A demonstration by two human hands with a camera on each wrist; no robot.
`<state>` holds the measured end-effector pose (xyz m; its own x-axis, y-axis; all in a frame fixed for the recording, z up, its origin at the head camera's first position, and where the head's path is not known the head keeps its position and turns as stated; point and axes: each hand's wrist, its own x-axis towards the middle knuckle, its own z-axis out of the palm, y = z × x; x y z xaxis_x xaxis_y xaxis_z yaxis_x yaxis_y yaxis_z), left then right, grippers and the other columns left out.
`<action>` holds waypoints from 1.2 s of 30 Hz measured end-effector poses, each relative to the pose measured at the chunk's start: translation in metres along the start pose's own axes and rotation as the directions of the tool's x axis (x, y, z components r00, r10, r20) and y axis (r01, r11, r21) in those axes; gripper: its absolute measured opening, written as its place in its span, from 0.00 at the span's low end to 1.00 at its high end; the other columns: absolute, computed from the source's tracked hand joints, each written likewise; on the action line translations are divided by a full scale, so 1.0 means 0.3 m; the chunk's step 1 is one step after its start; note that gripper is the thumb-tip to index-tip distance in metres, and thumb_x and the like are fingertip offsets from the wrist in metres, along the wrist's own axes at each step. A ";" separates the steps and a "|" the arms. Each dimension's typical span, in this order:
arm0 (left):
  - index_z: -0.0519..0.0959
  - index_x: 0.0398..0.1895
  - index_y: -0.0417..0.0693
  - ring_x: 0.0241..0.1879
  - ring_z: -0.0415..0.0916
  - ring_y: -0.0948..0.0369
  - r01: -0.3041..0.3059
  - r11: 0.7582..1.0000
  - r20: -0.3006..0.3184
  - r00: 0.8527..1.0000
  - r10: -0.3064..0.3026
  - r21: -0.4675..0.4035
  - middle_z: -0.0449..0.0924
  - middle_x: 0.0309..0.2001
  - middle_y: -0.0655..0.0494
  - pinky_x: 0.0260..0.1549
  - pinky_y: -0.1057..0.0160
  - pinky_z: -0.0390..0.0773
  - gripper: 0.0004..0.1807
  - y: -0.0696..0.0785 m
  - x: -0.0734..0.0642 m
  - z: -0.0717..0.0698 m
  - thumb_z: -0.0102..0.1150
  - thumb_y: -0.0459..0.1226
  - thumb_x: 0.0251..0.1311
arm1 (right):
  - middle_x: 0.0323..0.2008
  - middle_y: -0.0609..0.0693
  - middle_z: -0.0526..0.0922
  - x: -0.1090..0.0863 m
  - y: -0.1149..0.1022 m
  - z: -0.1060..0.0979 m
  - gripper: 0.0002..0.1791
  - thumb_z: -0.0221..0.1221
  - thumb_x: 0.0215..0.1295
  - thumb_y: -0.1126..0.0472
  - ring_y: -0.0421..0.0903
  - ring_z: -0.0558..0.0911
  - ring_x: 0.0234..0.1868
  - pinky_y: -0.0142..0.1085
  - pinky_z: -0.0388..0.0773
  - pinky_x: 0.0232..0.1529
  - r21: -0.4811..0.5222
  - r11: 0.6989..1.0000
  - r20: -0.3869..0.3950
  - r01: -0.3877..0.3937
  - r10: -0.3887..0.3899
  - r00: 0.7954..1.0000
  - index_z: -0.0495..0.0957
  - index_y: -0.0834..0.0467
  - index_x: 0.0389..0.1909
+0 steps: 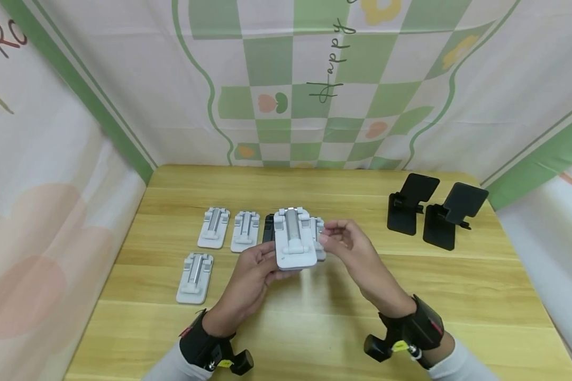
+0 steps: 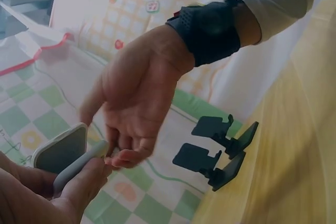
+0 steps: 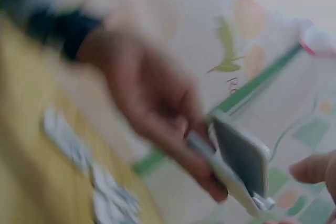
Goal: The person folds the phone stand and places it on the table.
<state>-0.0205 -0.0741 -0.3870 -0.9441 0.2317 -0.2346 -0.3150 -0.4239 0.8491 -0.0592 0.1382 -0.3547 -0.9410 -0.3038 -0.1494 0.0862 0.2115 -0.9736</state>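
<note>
My left hand [image 1: 254, 272] grips a white folding phone stand [image 1: 294, 248] by its left side and underside, raised over the table. In the left wrist view, the two plates of this phone stand [image 2: 79, 166] stand slightly apart, like a partly opened hinge. Just to the right of it is my right hand [image 1: 354, 251], fingers loosely bent, thumb and fingertips close to the stand's edge. In the right wrist view, the right thumb [image 3: 312, 170] shows a gap from the held stand [image 3: 244, 156]. Behind the held stand, a black folded stand [image 1: 269, 228] and another white stand [image 1: 320, 238] are partly hidden.
On the left of the wooden table [image 1: 138, 328] lie more folded white stands, two in the back row [image 1: 214, 227] and one in front [image 1: 194, 278]. Two unfolded black stands [image 1: 411, 203] are upright at the back right. A patterned cloth [image 1: 266, 63] hangs behind the table.
</note>
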 end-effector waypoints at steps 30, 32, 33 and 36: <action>0.65 0.63 0.26 0.48 0.81 0.52 0.069 0.998 0.073 0.995 -0.068 -0.002 0.76 0.55 0.32 0.51 0.55 0.79 0.28 0.005 -0.003 0.011 0.51 0.40 0.69 | 0.57 0.63 0.73 0.016 0.042 -0.042 0.31 0.55 0.69 0.55 0.52 0.77 0.54 0.40 0.78 0.55 0.239 0.933 0.304 -0.268 0.190 0.933 0.61 0.70 0.65; 0.65 0.63 0.26 0.48 0.81 0.52 0.071 0.998 0.073 0.995 -0.070 0.002 0.75 0.56 0.31 0.51 0.55 0.79 0.28 0.005 -0.003 0.012 0.52 0.40 0.68 | 0.57 0.63 0.73 0.016 0.044 -0.043 0.31 0.56 0.69 0.55 0.52 0.78 0.54 0.40 0.78 0.55 0.237 0.934 0.303 -0.266 0.189 0.934 0.61 0.70 0.65; 0.65 0.63 0.26 0.48 0.81 0.52 0.070 0.998 0.073 0.995 -0.070 0.001 0.75 0.56 0.31 0.52 0.56 0.79 0.28 0.003 -0.003 0.012 0.52 0.39 0.69 | 0.56 0.63 0.73 0.016 0.044 -0.043 0.31 0.56 0.69 0.55 0.52 0.78 0.53 0.40 0.78 0.55 0.237 0.934 0.302 -0.266 0.190 0.934 0.61 0.70 0.65; 0.64 0.64 0.25 0.48 0.81 0.52 0.069 0.998 0.075 0.995 -0.069 0.001 0.74 0.56 0.30 0.51 0.56 0.79 0.28 0.000 -0.002 0.012 0.51 0.38 0.69 | 0.55 0.63 0.74 0.014 0.047 -0.044 0.31 0.56 0.69 0.55 0.52 0.78 0.52 0.40 0.79 0.54 0.232 0.935 0.298 -0.268 0.193 0.935 0.61 0.70 0.64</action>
<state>-0.0195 -0.0711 -0.3851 -0.9101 0.3256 -0.2563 -0.3794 -0.4059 0.8315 -0.0663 0.1520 -0.3667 -0.7653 -0.5200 -0.3794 0.4085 0.0632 -0.9106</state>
